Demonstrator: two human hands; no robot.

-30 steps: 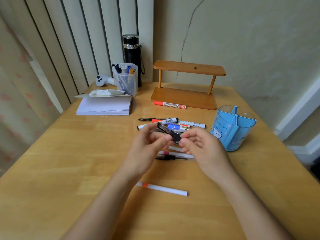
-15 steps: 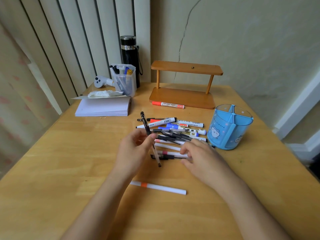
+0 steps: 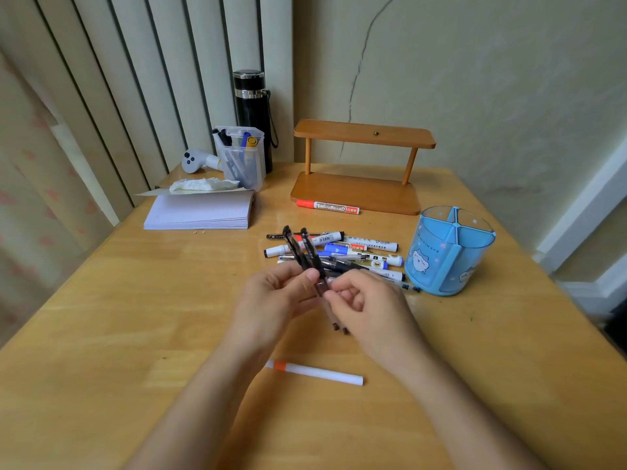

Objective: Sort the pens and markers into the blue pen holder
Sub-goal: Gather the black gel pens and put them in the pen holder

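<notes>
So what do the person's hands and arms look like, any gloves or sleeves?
No gloves on the left hand or right hand, and no rings show. The left forearm and right forearm are uncovered to the picture's edge: no sleeves, watch or bands.

Two black pens (image 3: 301,247) are held tilted above the bench (image 3: 135,317), side by side, tops leaning away to the left. They are pinched mid-barrel between the left hand (image 3: 274,300) and the right hand (image 3: 368,308). Behind them a loose pile of pens and markers (image 3: 359,249) lies flat, mostly crosswise, just left of the blue pen holder (image 3: 444,266) — round, translucent, upright, split into compartments. A red-capped whiteboard marker (image 3: 327,207) lies farther back; a white marker with an orange band (image 3: 315,372) lies alone, nearest.
</notes>
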